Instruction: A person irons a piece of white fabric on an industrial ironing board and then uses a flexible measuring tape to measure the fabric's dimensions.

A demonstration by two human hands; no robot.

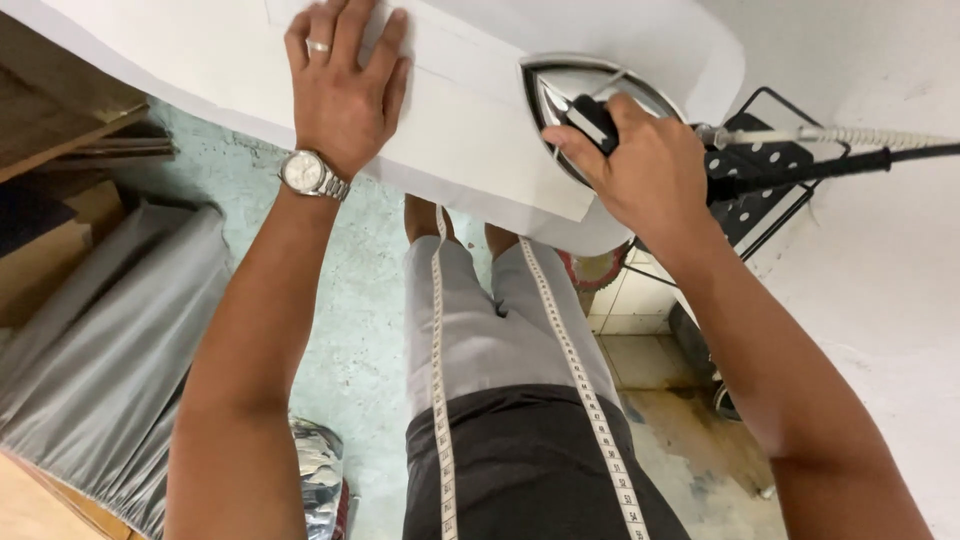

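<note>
Here right hand point(640, 165) grips iron point(590, 105); left hand point(345, 85) flat on white fabric point(470, 130).

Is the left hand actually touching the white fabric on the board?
Touching. The head view shows the left hand pressed palm-down, fingers spread flat on the white fabric, with no gap beneath.

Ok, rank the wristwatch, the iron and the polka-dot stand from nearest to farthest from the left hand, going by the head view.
1. Wristwatch: on the wrist just behind the left hand, which lies flat on the white cloth.
2. Iron: to the right on the cloth, gripped by the right hand.
3. Polka-dot stand: farthest right, beyond the iron.
</note>
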